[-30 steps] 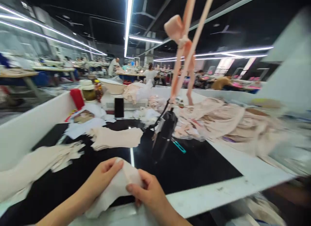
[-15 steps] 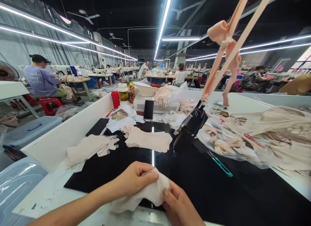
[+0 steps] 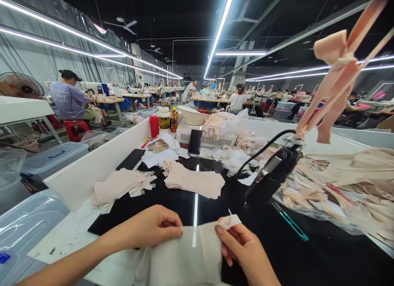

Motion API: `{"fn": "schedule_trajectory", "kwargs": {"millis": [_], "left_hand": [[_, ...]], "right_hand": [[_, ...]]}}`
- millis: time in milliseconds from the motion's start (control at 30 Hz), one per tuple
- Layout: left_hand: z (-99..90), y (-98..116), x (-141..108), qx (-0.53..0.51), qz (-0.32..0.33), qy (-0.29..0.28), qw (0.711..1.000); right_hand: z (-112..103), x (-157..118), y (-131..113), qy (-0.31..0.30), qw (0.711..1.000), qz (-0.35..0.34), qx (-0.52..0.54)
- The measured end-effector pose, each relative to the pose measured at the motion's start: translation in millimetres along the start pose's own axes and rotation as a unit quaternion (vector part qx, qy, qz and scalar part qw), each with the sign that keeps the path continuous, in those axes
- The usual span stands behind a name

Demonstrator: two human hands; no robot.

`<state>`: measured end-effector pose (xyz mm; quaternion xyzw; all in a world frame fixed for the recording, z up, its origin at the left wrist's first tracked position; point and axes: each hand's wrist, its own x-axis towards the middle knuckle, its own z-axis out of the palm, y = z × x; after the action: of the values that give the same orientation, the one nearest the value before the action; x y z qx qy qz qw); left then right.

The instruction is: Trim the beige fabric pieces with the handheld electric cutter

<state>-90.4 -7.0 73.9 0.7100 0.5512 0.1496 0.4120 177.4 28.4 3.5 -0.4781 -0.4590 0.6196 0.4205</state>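
A thin off-white piece of fabric is stretched between my hands, low over the near edge of the black work surface. My left hand pinches its upper left corner between thumb and fingers. At the upper right corner my right hand grips the cloth, and a small folded flap stands up above the thumb. A black handheld tool with a cable hangs tilted from knotted peach fabric strips, right of my hands. Just beyond my hands lies a stack of pale cut fabric pieces.
Another pale fabric stack lies at the left. Teal thread snips rest on the black surface at right, beside heaped fabric scraps. A phone leans against a white box at the back. Several people work at machines beyond.
My hands have moved apart, and the fabric bunched between them is now spread out. The hanging black tool has swung right. The view has shifted slightly.
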Motion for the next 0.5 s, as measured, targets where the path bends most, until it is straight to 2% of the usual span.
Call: {"fn": "schedule_trajectory", "kwargs": {"millis": [67,133,200,233,333,400,500], "left_hand": [[0.8,-12.6,9.5,0.169,0.008,0.099,0.981],[8.0,-22.6,18.6,0.324,0.060,0.208,0.921],[20.8,-26.8,24.2,0.390,0.145,0.259,0.872],[28.5,-26.7,25.5,0.392,0.193,0.258,0.862],[50.9,-22.4,27.1,0.352,0.299,0.206,0.863],[62.1,-22.0,28.9,0.331,0.324,0.185,0.867],[71.5,-28.2,32.6,0.312,0.329,0.191,0.871]], "right_hand": [[5.3,16.8,1.0,-0.010,0.999,-0.012,-0.047],[11.1,30.1,0.4,-0.025,0.996,-0.011,-0.081],[15.0,36.9,-1.4,-0.034,0.994,-0.005,-0.101],[16.0,37.9,-2.7,-0.033,0.994,-0.002,-0.104],[15.6,36.1,-7.0,-0.015,0.996,0.001,-0.092],[13.9,35.2,-9.0,0.006,0.997,-0.001,-0.079],[11.6,38.0,-8.9,0.049,0.997,-0.020,-0.050]]}}
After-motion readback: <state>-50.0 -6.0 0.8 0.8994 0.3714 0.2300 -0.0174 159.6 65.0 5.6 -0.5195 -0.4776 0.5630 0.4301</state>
